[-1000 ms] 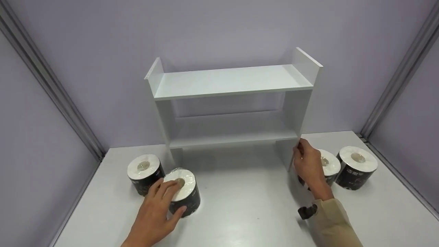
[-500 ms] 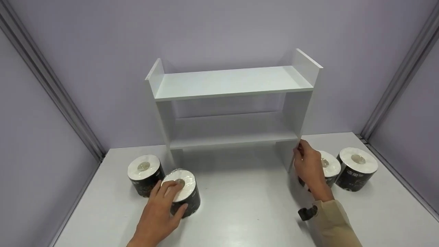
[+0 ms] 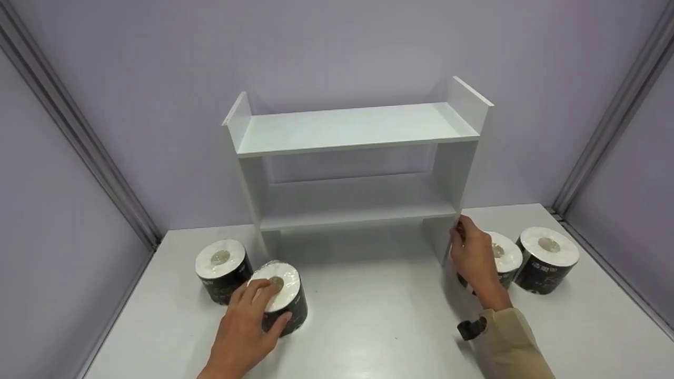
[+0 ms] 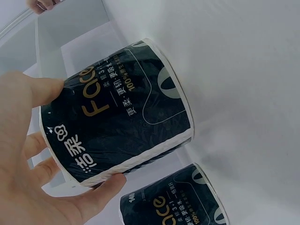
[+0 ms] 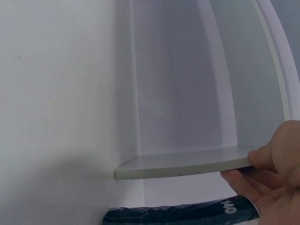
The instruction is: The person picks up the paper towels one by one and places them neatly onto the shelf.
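Note:
A plastic-wrapped toilet paper roll, white on top with a dark printed wrapper, stands upright at the front left. My left hand grips it, fingers over the top near the core and thumb along its side. In the left wrist view the thumb and fingers lie around the same roll. Across the table, my right hand pinches the front edge of the right side panel of a white two-tier shelf. The right wrist view shows thumb and fingers on opposite faces of that panel.
Another toilet paper roll stands just behind the gripped one. Right of the shelf are two more, one roll partly hidden by my right hand and one roll beside it. Walls enclose the white table at the back and sides.
My left hand has shifted slightly right, with its thumb closer along the roll's side. My right hand stays on the panel edge, and the shelf and rolls keep their places.

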The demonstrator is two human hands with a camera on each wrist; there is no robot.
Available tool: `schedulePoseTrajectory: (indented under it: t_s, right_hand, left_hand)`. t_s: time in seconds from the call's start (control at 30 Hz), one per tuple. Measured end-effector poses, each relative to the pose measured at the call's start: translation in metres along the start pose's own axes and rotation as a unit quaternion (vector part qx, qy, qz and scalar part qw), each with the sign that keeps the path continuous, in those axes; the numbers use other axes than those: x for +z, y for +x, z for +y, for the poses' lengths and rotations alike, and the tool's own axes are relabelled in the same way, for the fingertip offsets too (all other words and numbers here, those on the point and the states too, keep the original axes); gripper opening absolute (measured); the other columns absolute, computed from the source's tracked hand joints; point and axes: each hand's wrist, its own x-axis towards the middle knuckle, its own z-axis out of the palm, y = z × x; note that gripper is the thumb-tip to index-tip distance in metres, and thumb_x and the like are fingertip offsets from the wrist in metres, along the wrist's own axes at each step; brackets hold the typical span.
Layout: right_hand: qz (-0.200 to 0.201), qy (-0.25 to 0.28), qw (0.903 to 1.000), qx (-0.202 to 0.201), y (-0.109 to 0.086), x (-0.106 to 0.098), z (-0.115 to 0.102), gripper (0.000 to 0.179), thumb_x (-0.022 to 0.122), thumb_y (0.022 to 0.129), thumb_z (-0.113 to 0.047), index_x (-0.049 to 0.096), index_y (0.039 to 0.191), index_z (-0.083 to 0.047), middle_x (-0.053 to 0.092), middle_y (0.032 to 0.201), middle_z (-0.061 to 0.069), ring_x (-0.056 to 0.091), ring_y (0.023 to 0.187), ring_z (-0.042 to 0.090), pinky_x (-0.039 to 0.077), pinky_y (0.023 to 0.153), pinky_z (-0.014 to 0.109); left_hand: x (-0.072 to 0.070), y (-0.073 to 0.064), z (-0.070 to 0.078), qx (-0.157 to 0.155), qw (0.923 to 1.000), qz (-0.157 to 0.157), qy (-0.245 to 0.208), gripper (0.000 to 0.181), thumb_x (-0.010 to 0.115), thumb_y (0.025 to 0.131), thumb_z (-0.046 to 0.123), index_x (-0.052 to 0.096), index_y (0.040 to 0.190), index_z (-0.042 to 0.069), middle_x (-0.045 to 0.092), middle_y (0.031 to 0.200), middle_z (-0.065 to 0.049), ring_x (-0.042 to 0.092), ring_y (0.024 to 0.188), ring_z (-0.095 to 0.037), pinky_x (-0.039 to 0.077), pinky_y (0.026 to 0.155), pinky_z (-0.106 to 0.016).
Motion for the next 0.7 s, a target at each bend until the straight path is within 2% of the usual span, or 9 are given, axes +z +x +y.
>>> schedulePoseTrajectory:
  t_s: [0.27,0.7]
  right_hand:
    - [0.006,0.0,0.9999,-0.01,-0.0014,0.0008,0.0017,0.034,0.054,0.109,0.001,0.057,0.141,0.01,0.072,0.123,0.031,0.074,0.107,0.041,0.06,0.087,0.054]
    - [0.001,-0.003,0.9999,-0.011,-0.0001,-0.0001,0.0019,0.033,0.053,0.109,0.0,0.057,0.141,0.009,0.072,0.123,0.031,0.073,0.109,0.041,0.06,0.088,0.055]
  left_hand:
    - [-0.0011,0.0018,0.0007,-0.006,1.0,-0.002,-0.003,0.061,0.095,0.082,0.025,0.069,0.136,0.017,0.064,0.134,-0.003,0.061,0.131,-0.039,0.061,0.097,-0.06]
    - [0.0001,0.001,0.0009,-0.006,0.999,0.037,-0.024,0.06,0.101,0.073,0.02,0.074,0.128,0.019,0.069,0.124,-0.004,0.063,0.127,-0.038,0.059,0.1,-0.058]
